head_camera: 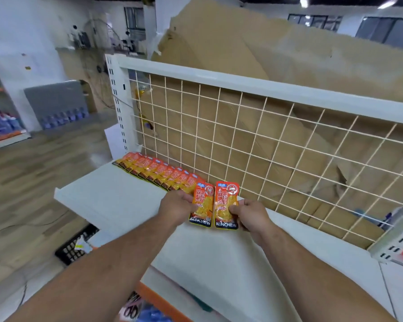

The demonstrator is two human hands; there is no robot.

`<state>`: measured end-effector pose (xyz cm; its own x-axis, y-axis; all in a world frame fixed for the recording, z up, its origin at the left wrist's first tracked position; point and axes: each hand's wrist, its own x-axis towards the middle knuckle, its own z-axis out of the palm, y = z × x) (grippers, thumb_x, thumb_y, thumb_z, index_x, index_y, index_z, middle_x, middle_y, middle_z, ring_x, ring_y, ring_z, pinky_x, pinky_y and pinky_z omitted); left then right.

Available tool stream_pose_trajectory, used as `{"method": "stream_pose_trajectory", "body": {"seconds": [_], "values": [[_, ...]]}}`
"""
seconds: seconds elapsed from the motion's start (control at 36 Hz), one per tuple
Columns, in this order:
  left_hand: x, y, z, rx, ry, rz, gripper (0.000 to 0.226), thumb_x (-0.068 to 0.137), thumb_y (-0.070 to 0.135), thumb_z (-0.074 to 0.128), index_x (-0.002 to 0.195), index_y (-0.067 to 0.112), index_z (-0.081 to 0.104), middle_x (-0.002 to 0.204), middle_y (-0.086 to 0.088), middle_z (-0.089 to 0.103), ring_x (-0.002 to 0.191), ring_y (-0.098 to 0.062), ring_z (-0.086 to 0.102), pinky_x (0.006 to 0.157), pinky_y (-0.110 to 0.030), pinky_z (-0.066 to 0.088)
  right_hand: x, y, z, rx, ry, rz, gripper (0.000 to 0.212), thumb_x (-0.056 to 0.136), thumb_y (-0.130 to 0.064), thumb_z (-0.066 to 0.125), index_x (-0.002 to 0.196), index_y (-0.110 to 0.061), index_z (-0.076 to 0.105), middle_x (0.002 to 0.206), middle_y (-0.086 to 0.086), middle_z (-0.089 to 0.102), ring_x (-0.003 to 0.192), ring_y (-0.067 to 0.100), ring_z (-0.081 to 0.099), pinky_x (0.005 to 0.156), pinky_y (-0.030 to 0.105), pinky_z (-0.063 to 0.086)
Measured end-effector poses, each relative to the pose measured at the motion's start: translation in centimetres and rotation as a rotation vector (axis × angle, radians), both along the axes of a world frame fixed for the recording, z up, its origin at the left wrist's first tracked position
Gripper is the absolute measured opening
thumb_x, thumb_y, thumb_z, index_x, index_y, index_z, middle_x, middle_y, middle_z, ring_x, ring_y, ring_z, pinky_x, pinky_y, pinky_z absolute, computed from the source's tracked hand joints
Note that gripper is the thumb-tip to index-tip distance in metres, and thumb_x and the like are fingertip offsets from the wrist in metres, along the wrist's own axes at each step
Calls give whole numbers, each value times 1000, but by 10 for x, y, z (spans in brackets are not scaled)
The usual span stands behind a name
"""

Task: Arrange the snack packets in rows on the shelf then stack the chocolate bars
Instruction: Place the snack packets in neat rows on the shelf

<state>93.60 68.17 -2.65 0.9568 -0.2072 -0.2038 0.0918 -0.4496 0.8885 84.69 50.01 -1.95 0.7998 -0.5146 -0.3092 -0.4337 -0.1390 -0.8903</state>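
Orange-red snack packets (159, 174) are lying overlapped in a row along the back of the white shelf (116, 196), running 10 o'clock to 4 o'clock. At its 4 o'clock end, two KONCHEW packets are sitting side by side, labels up: the left hand (177, 206) is pinching the left packet (201, 205) and the right hand (251, 217) is pinching the right packet (226, 203).

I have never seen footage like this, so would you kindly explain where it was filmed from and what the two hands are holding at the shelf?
There is no machine here: these are a person's two bare hands. The one picture comes from a camera worn on the head, looking forward and down, so the arms enter from below. The left hand holds the left packet and the right hand pinches the right packet, side by side over the white shelf. Beside them a row of packets overlaps along the wire grid, with cardboard behind it.
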Motion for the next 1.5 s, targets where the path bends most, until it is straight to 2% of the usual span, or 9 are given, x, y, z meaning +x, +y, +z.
{"method": "stream_pose_trajectory", "body": {"seconds": [0.14,0.39,0.58,0.78,0.97,1.11,1.22,1.39,1.5], "values": [[26,-15,-5,113,-24,-2,19,75,20,84,84,20,66,88,-3,70,77,-18,63,67,-23,46,20,-14,-5,24,19,-9,25,91,-10,66,71,-14,52,55,6,54,40,16,41,43,22,30],[67,-36,-6,323,-145,-106,16,78,14,78,93,15,73,106,-2,71,105,-21,65,87,-26,49,41,-26,-12,8,51,-64,24,91,-8,66,71,-12,53,49,6,51,36,15,40,38,18,27],[97,-37,-13,423,-244,-212,33,81,21,76,112,18,67,122,1,65,116,-20,58,95,-26,44,55,-22,-19,21,56,-131,20,90,-7,66,77,-11,52,46,5,51,37,14,41,41,21,29],[118,-39,-18,533,-334,-344,24,80,18,70,103,16,67,105,-4,69,104,-25,63,88,-33,52,68,-12,-21,38,39,-229,24,89,-6,66,71,-11,51,42,3,49,34,12,39,38,19,26],[135,-44,-26,625,-394,-479,29,76,13,60,103,18,67,105,-4,69,102,-25,64,82,-33,55,76,-4,-31,3,90,-288,18,89,-11,66,76,-13,53,45,1,49,35,12,40,37,19,26],[146,-44,-26,613,-396,-593,7,71,9,57,75,14,54,91,-11,69,86,-30,66,63,-30,46,81,6,-30,15,84,-337,17,90,-11,65,76,-12,56,45,3,46,37,15,37,39,20,26],[151,-42,-22,604,-428,-644,18,74,7,57,63,13,44,85,-14,68,73,-26,59,58,-28,38,86,15,-27,3,95,-353,15,91,-12,65,78,-9,59,44,4,44,36,16,36,39,21,25],[152,-36,-21,637,-515,-690,2,80,10,60,80,12,62,90,-11,70,89,-28,67,62,-28,44,92,25,-27,-11,107,-379,14,91,-12,66,81,-7,58,44,4,44,35,16,36,39,21,27],[149,-33,-19,680,-562,-720,5,82,14,61,86,13,65,93,-10,70,91,-28,67,64,-30,46,96,32,-27,-20,134,-388,21,91,-13,67,72,-7,57,41,3,44,35,16,36,39,21,27]]}}
